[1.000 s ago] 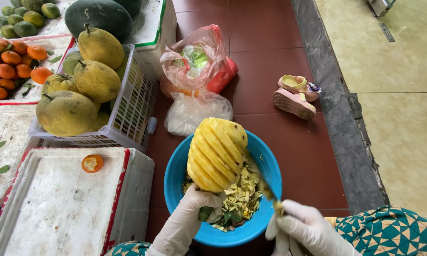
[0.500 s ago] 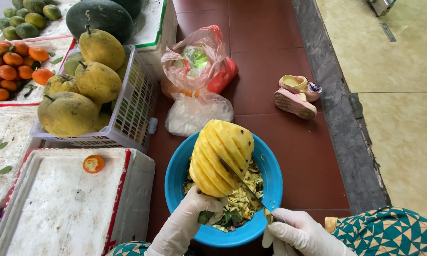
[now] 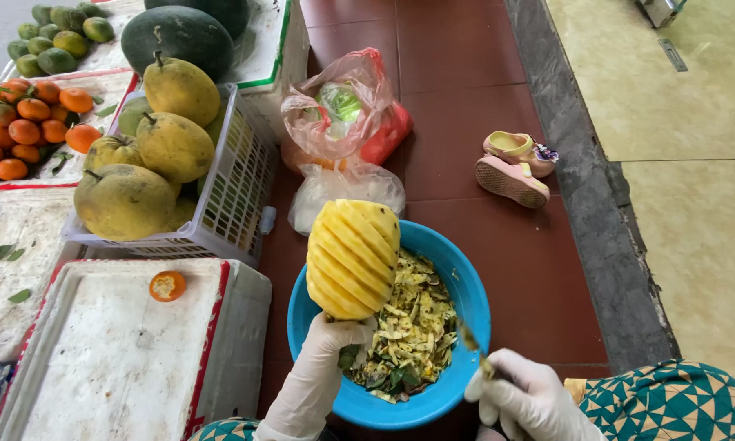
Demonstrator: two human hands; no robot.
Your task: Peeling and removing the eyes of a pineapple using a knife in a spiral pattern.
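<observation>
Far left: small oranges [image 3: 24, 131] are heaped on a white foam tray, and green fruit [image 3: 57, 45] lies behind them. A white foam box lid [image 3: 98, 359] in the near left carries one cut orange half [image 3: 167, 286]. Beside it, a white plastic basket [image 3: 237, 188] holds large yellow-green pomelos [image 3: 151, 155], with a dark green melon [image 3: 180, 34] on the box behind.

Centre: the left hand [image 3: 335, 339], in a white glove, has its fingers closed around the base of the peeled pineapple [image 3: 353, 257]. The fruit is held upright, tilted slightly, directly above the blue basin [image 3: 465, 286]; this position appears chosen so that trimmings drop into the basin, which already contains a layer of peel scraps [image 3: 408, 331]. The basin rests on the red tiled floor [image 3: 465, 73]. Tied plastic bags [image 3: 343, 122] lie on the floor just behind the basin.

Right: the right hand [image 3: 527, 400], also gloved, has its fingers wrapped around the handle of a small knife [image 3: 474, 343], blade pointing up and away over the basin rim, apart from the fruit. A pair of small pink shoes [image 3: 514, 167] lies near the grey kerb.
</observation>
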